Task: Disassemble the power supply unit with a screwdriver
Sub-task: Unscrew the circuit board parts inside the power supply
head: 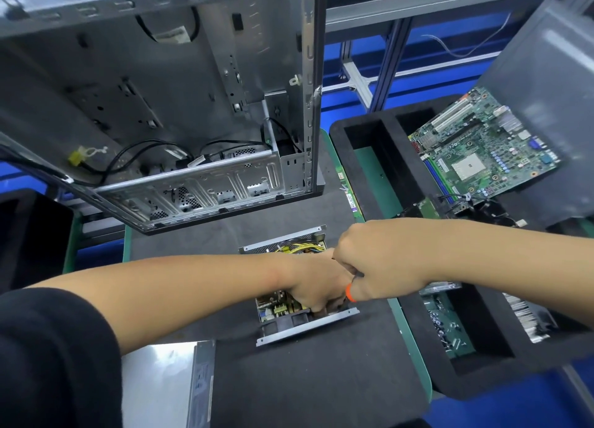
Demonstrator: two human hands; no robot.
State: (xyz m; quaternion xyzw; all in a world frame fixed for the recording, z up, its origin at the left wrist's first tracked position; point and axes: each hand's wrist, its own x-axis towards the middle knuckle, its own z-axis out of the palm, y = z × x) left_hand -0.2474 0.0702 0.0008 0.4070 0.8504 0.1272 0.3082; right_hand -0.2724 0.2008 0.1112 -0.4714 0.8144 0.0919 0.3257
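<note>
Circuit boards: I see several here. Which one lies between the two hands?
The board inside the open power supply unit, under the left hand and right hand. The motherboard lies on the black foam tray, far right.

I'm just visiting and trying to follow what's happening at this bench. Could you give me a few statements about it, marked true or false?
1. The power supply unit lies open, its circuit board showing. True.
2. The left hand rests idle on the dark mat. False: it reaches down into the open unit.
3. The right hand has its grip closed on a screwdriver with an orange band. True.
4. The green motherboard is mounted inside the computer case. False: it lies apart, to the right.
5. The computer case is behind the unit. True.
</note>
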